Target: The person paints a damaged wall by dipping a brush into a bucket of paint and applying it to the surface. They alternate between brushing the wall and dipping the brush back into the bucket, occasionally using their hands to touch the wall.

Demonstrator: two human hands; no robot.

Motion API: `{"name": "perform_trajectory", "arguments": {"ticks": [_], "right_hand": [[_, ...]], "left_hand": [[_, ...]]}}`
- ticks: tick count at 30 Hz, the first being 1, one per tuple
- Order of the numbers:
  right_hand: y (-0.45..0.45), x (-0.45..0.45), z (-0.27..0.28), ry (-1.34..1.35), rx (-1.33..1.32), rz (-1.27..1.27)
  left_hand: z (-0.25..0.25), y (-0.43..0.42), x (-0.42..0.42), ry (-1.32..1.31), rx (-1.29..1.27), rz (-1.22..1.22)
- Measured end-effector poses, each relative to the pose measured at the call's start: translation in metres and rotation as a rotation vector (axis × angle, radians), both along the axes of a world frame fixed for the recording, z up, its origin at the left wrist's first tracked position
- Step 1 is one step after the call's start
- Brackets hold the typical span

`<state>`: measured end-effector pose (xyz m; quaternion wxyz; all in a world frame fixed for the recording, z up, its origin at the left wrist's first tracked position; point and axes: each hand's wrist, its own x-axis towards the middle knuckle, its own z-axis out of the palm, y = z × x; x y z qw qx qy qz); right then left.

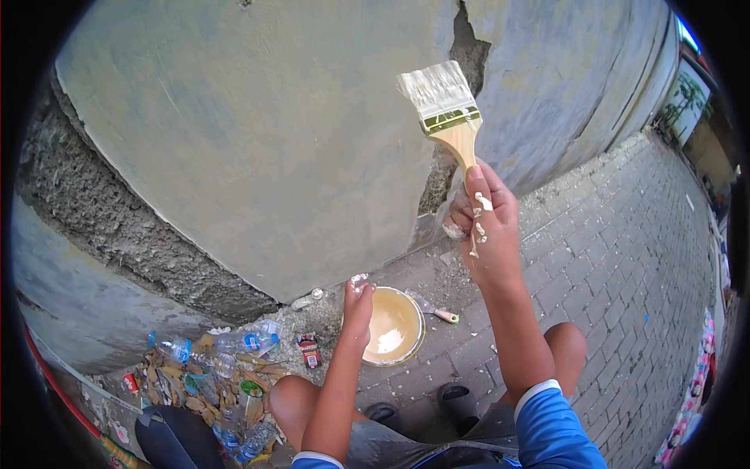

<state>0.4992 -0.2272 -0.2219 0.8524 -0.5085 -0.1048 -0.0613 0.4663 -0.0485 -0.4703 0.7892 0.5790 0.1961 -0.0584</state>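
Note:
My right hand (491, 223) is closed around the wooden handle of a flat paintbrush (453, 113). The brush is raised in front of the wall, its bristles up and coated in whitish paint. White paint is smeared on the hand's thumb and fingers. Lower down, my left hand (358, 309) overlaps the left side of a round bucket (394, 327) of cream paint. Its fingers are curled together, with white paint at the tips; what they hold, if anything, is hidden. Beside the bucket's right edge a putty knife (433, 307) lies on the ground.
A grey plastered wall (273, 148) with broken patches rises ahead. Plastic bottles (258, 338), dry leaves and a red pack (309, 351) lie at the lower left. A dark rounded object (178, 439) stands nearby. Brick paving (601, 266) stretches to the right.

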Motion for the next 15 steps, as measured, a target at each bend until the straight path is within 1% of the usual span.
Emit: {"name": "perform_trajectory", "arguments": {"ticks": [2,3,5,8,9,10,12,13,15], "right_hand": [[-0.002,-0.019,-0.006,0.057,0.024,-0.002],[-0.002,-0.02,-0.022,0.128,0.026,-0.009],[-0.005,-0.019,-0.084,0.256,0.042,0.033],[-0.001,-0.018,-0.183,0.567,-0.066,-0.02],[0.003,-0.014,-0.204,0.673,-0.106,-0.035],[0.006,-0.006,-0.216,0.67,-0.118,-0.025],[0.014,0.009,-0.226,0.66,-0.136,-0.001],[0.02,0.016,-0.203,0.573,-0.137,0.007],[0.029,0.033,-0.155,0.514,0.025,-0.001]], "left_hand": [[0.011,-0.003,-0.004,0.005,-0.026,0.038],[0.019,-0.005,-0.008,0.009,-0.047,0.062],[0.025,-0.006,-0.009,0.029,-0.096,0.121],[0.019,-0.006,-0.011,0.077,-0.207,0.236],[0.017,-0.005,-0.013,0.087,-0.26,0.277],[0.017,-0.004,-0.015,0.101,-0.312,0.316],[0.02,-0.003,-0.022,0.11,-0.336,0.344],[0.024,-0.001,-0.023,0.112,-0.346,0.36],[0.027,0.001,-0.029,0.11,-0.389,0.437]]}}
